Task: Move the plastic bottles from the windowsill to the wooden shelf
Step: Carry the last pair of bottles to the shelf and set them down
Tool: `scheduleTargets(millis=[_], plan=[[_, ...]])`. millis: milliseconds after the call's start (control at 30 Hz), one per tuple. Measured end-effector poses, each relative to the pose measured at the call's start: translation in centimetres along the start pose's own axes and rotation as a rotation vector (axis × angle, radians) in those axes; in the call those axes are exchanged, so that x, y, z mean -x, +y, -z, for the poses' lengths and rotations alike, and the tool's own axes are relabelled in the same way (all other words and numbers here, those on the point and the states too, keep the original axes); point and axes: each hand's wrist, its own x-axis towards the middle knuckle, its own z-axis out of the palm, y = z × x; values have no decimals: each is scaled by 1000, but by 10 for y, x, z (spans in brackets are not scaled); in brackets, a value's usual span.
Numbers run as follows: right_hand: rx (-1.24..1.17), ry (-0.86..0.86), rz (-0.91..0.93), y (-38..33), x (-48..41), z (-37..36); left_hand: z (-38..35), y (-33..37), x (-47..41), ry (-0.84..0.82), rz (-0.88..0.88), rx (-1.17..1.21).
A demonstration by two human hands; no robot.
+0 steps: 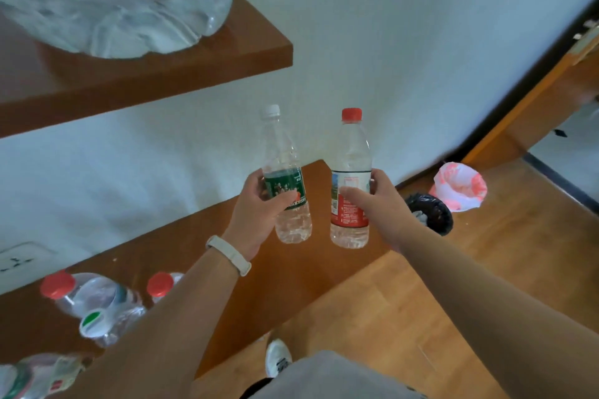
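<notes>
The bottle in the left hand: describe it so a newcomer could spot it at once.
Above the lower wooden shelf, two hands each hold a bottle. The left hand grips the green-label bottle, with a white cap; the red-label bottle beside it has a red cap.

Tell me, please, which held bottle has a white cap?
The green-label bottle in the left hand; the red-label bottle in the right hand has a red cap.

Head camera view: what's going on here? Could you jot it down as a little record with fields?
left hand: grips a white-capped, green-label bottle, upright
right hand: grips a red-capped, red-label bottle, upright
position: side by side, apart, near the end of the lower wooden shelf
shelf holds: several other bottles, lower left
upper shelf: large clear water jug
floor: black-lined bin, pink-bagged bin
</notes>
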Motion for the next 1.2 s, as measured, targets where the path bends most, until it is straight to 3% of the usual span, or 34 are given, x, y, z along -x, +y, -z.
scheduleTargets(millis=[333, 633, 1033, 1200], plan=[[79, -124, 95, -27, -55, -54, 53, 10, -20, 183, -24, -136], [40, -196, 89, -16, -84, -72, 66, -2, -16, 240, 54, -138], [133, -268, 150, 6, -149, -46, 28, -21, -62, 292, 147, -219], [145, -309, 148, 17, -187, -35, 10, -25, -91, 401, 157, -235]])
